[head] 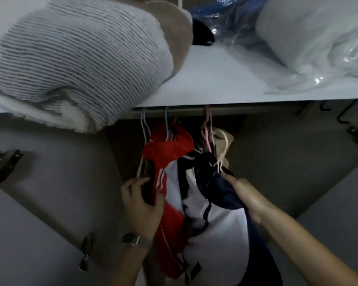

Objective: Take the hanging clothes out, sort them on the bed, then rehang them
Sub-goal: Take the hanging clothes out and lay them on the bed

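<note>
Under shelf (215, 83): hands grip smooth red jacket (170, 145), navy garment (221, 188).

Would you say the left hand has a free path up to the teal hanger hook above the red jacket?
Probably yes: the left hand grips the red jacket directly below the teal hanger, with nothing between.

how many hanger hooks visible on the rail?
3 hook clusters: white at left, teal beside it, pink at right. One cream hanger is off the rail. Others may be hidden.
</note>
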`<action>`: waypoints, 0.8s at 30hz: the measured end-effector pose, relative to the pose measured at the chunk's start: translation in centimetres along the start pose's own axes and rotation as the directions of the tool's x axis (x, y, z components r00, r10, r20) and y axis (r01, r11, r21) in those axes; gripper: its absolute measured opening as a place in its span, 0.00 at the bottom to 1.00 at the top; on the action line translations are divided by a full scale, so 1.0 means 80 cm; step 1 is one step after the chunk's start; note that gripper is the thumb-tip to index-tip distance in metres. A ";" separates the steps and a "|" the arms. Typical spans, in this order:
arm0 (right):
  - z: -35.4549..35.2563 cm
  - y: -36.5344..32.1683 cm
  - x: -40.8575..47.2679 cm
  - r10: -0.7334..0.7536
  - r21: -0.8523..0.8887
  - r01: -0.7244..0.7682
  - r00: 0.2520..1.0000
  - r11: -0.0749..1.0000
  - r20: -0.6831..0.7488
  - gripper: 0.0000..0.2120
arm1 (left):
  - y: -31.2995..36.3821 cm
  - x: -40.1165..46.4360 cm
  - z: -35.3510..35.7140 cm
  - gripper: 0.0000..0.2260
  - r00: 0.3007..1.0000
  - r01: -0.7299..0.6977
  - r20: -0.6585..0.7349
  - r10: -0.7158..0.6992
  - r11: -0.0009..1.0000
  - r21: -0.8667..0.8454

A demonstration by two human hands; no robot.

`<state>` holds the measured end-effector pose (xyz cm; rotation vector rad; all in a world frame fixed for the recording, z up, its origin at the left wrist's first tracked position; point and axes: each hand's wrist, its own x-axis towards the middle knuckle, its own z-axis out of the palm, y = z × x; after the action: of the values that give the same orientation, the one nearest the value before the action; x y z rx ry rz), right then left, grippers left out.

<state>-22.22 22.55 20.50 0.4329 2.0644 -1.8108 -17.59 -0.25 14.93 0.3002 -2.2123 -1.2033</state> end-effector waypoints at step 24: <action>-0.157 0.307 -0.555 -0.010 -0.181 -0.170 0.702 0.969 -0.712 0.24 | 0.232 -0.411 0.104 0.03 -0.083 -0.463 0.583 0.808 0.486 -0.741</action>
<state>27.53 38.52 20.69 1.3050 2.6499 -1.4272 5.12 31.02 13.83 -2.0033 -2.2377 -1.1108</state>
